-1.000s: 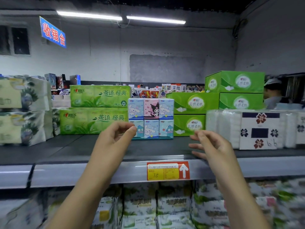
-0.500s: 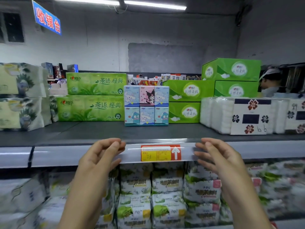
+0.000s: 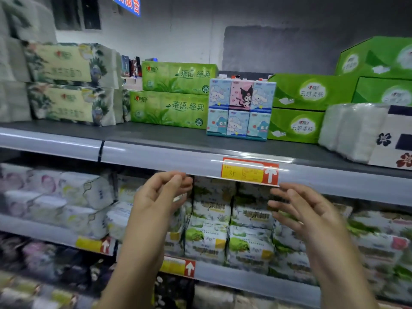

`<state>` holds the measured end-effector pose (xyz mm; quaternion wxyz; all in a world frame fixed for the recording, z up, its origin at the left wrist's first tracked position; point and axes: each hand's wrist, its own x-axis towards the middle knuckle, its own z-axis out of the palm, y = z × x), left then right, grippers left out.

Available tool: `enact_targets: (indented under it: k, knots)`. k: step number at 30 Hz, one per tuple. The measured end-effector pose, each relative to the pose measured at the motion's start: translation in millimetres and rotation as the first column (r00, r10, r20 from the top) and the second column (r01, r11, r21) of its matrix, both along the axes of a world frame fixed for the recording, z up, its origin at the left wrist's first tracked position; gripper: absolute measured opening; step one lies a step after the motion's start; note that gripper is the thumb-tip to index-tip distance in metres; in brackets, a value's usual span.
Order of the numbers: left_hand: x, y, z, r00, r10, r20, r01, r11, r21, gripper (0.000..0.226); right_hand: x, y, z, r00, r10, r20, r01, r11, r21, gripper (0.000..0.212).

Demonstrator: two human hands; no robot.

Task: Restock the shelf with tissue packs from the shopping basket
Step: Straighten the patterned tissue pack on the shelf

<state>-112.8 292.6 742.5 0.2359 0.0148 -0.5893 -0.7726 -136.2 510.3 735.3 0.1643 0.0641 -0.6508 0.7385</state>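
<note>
Tissue packs [image 3: 66, 103] line the upper shelf [image 3: 156, 136] from left to right: pale leafy bundles stacked two high at the far left; long green packs [image 3: 171, 108] beside them, also two high; green boxes [image 3: 296, 126] right of centre; white wrapped packs [image 3: 347, 130] at the far right. A cartoon-printed block [image 3: 239, 110] of six small packs stands between the long green packs and the green boxes, just beside both; bare shelf board runs along the near edge in front of everything. More packs [image 3: 229, 230] fill the row below.

Both hands hang just under the shelf lip, near the viewer; the left hand [image 3: 160, 192] has loosely curled fingers and holds nothing; the right hand [image 3: 305, 208] is relaxed, fingers spread, also empty. A red and yellow price tag [image 3: 249, 171] sits on the lip between them. The shopping basket is out of view.

The step in hand looks like the gap between placements; the next move likely calls for reaching down to the basket, gripping one pack, lifting it over the lip and setting it on the bare near strip, print facing out.
</note>
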Motion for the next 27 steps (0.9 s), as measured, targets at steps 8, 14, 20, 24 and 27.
enact_targets:
  k: [8, 14, 20, 24, 27]
  knots:
    - [16, -21, -19, 0.997, 0.053, 0.054, -0.053, 0.999, -0.011, 0.018, 1, -17, -15, 0.999, 0.038, 0.024, -0.039, 0.999, 0.037, 0.017]
    - [23, -61, -31, 0.992, 0.075, 0.102, -0.076, 0.997, 0.005, 0.019, 4, -48, -26, 0.997, 0.031, 0.066, -0.034, 0.998, 0.046, 0.017]
    - [30, -118, -40, 0.985, 0.076, 0.158, -0.077, 0.997, 0.004, 0.017, 12, -105, -38, 0.995, 0.026, 0.099, -0.030, 0.999, 0.039, 0.017]
    - [40, -164, -45, 0.981, 0.060, 0.186, -0.063, 0.998, 0.010, 0.017, 24, -153, -47, 0.990, 0.024, 0.138, -0.030, 0.999, 0.039, 0.016]
    - [45, -194, -51, 0.978, 0.025, 0.206, -0.025, 1.000, -0.002, 0.017, 33, -184, -51, 0.988, 0.010, 0.154, -0.015, 0.999, 0.032, 0.016]
